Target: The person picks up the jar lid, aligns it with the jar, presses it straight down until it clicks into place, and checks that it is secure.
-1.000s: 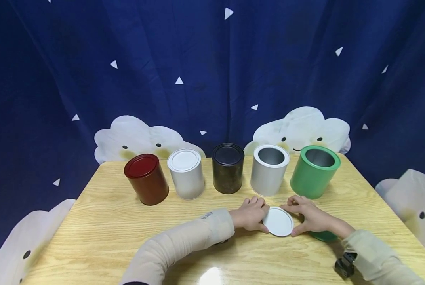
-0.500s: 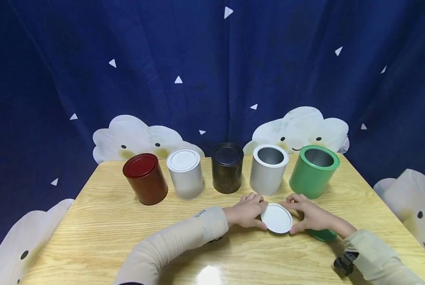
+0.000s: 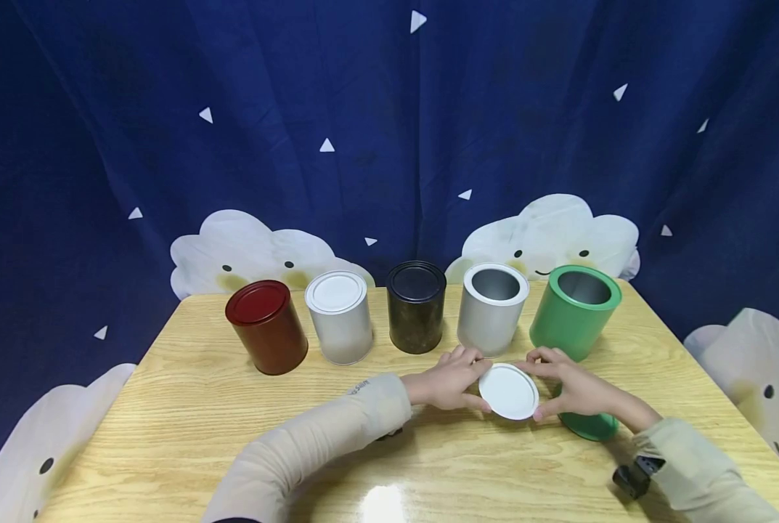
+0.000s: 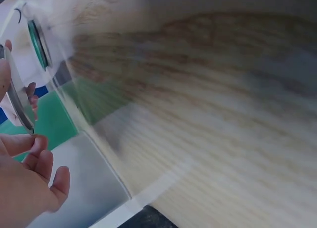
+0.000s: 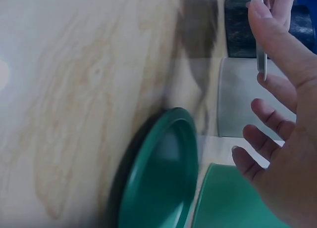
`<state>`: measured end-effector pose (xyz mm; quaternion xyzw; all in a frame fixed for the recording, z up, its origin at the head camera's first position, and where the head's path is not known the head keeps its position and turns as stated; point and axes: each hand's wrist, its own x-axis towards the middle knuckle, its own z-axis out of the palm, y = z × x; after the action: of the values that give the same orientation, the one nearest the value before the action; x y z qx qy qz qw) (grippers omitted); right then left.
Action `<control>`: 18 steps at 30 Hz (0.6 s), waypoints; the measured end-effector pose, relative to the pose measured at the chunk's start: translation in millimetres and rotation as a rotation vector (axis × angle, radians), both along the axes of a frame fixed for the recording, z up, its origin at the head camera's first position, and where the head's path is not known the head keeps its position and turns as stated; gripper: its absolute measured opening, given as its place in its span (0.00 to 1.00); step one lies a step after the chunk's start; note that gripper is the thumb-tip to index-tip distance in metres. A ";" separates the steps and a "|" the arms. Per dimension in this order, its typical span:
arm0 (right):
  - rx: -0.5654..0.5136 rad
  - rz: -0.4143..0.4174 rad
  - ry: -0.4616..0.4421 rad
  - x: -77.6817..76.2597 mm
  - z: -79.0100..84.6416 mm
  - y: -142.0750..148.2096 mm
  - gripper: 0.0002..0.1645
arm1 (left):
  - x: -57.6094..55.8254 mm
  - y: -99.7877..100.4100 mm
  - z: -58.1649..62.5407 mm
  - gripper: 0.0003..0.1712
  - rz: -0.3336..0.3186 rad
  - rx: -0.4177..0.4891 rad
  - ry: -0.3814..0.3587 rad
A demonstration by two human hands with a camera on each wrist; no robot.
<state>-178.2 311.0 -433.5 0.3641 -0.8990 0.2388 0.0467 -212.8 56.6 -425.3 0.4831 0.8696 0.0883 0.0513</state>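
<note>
Both hands hold a round white lid (image 3: 509,392) by its rim, one at each side, in front of the open white can (image 3: 490,323). My left hand (image 3: 448,381) pinches its left edge between thumb and forefinger. On the opposite edge, my right hand (image 3: 575,385) does the same. The right wrist view shows the lid (image 5: 261,55) edge-on, up off the table, the other fingers of the right hand (image 5: 292,139) loosely bent. A green lid (image 3: 588,426) lies on the table, partly behind the right hand. The open green can (image 3: 568,327) stands behind that hand.
Left of the open cans stand a black can (image 3: 417,312), a white can (image 3: 343,327) and a dark red can (image 3: 271,334), all lidded. They form a row on the wooden table (image 3: 200,436). Behind it hangs a blue curtain (image 3: 363,87).
The white lid has come up off the table and moved slightly toward the cans, both hands moving with it. More of the green lid shows. The cans have stayed in place.
</note>
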 end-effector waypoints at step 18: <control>-0.101 0.019 -0.034 -2.9 19.2 -0.5 0.46 | -4.0 -10.8 17.4 0.39 -0.035 0.144 -0.015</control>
<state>-181.1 310.5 -414.3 0.3657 -0.8829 0.2906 0.0477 -216.8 45.9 -407.9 0.5001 0.8519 0.1533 0.0245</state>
